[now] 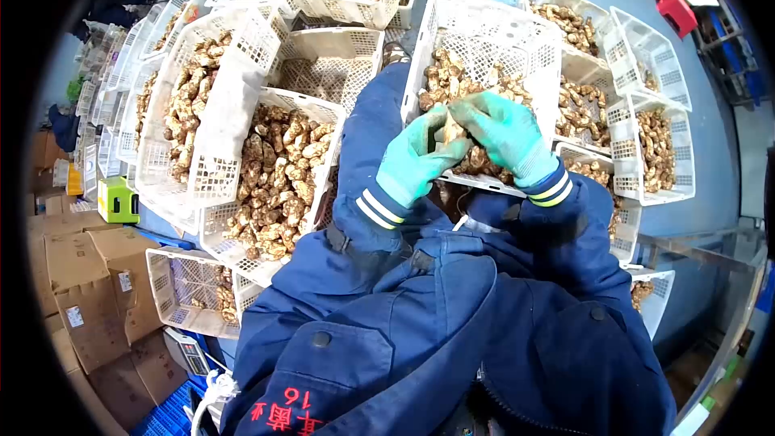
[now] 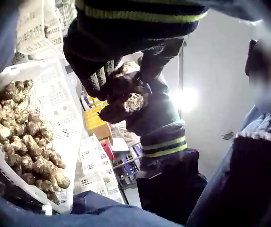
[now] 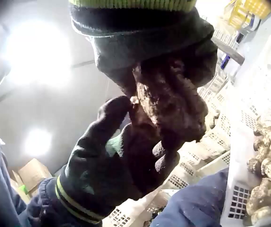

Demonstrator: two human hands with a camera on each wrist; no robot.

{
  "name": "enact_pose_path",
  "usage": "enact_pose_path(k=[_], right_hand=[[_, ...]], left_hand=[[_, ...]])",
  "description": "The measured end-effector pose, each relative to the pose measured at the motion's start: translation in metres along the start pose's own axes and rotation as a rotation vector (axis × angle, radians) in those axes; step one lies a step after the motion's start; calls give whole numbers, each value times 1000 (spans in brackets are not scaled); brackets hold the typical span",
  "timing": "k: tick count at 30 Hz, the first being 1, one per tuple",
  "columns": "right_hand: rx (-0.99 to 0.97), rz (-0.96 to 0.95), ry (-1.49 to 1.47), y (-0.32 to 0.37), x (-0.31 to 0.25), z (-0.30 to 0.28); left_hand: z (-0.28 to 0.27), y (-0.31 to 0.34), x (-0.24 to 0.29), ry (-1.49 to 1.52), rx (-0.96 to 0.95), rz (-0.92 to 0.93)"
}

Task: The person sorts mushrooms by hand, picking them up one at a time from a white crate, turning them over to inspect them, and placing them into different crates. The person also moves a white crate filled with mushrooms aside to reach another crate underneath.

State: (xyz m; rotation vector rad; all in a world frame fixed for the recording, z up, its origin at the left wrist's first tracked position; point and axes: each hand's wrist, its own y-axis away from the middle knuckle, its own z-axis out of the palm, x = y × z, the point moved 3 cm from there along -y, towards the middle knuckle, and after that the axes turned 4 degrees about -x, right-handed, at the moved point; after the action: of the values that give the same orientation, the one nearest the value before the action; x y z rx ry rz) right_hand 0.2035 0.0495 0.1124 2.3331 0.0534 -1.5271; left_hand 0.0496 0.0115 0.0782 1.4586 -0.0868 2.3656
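Note:
A brown and cream lumpy piece [image 1: 454,127], like a mushroom or root, is between two green-gloved hands above a white crate [image 1: 492,23] of similar pieces. The left hand [image 1: 414,160] grips it from one side, thumb and fingers curled; the right hand [image 1: 507,133] pinches it from the other. In the left wrist view the piece [image 2: 133,102] shows a pale rough end, close to the dark-looking fingers. The right wrist view has the piece [image 3: 168,101] under the right hand [image 3: 149,52], with the left hand [image 3: 107,158] below; its far side is hidden.
More white crates of lumpy pieces [image 1: 278,178] stand at the left and right [image 1: 654,149]. Behind the left knee is a crate [image 1: 327,44] with only its mesh floor showing. Cardboard boxes [image 1: 101,274] and a scale [image 1: 187,351] are at lower left, a metal frame [image 1: 726,307] at right.

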Motion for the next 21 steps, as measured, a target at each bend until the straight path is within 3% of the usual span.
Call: enact_pose_path(k=[1, 3, 4, 5, 7, 8, 10, 13, 14, 16, 17, 18, 19, 20, 21], right_hand=[[-15, -250, 99, -3, 11, 5], [-61, -110, -275, 8, -8, 3], [-208, -280, -314, 1, 6, -6], [-79, -456, -167, 3, 2, -10], [-30, -406, -147, 6, -2, -26], [87, -723, -138, 9, -6, -23], [5, -654, -106, 11, -4, -32], [-30, -704, -430, 13, -3, -31], [-32, -683, -484, 14, -9, -29], [-14, -569, -608, 15, -19, -24], [-7, -341, -787, 17, -25, -23], [-62, -259, -901, 18, -28, -21], [-139, -186, -898, 17, -22, -23], [-79, -363, -633, 18, -26, -23], [-84, -337, -557, 17, -26, -20]], left_hand=[[-9, 0, -10, -88, 38, -8], [-3, 1, 11, 90, -125, -47], [-7, 4, 10, 139, -68, -47], [-25, 2, 1, -100, -133, -92], [-35, 1, -14, 54, -196, -50], [-30, 2, -8, 127, -224, -34], [-16, 5, 2, 255, -261, -5], [-15, 5, 2, 457, -282, -110], [-19, 1, -2, 558, -377, -124], [-17, 2, 3, 620, -407, -115], [-14, 5, 8, 607, -373, -120], [-11, 7, 11, 568, -294, -123], [-6, 8, 12, 598, -307, -119], [-2, 9, 12, 627, -318, -116], [0, 10, 11, 656, -327, -113]])
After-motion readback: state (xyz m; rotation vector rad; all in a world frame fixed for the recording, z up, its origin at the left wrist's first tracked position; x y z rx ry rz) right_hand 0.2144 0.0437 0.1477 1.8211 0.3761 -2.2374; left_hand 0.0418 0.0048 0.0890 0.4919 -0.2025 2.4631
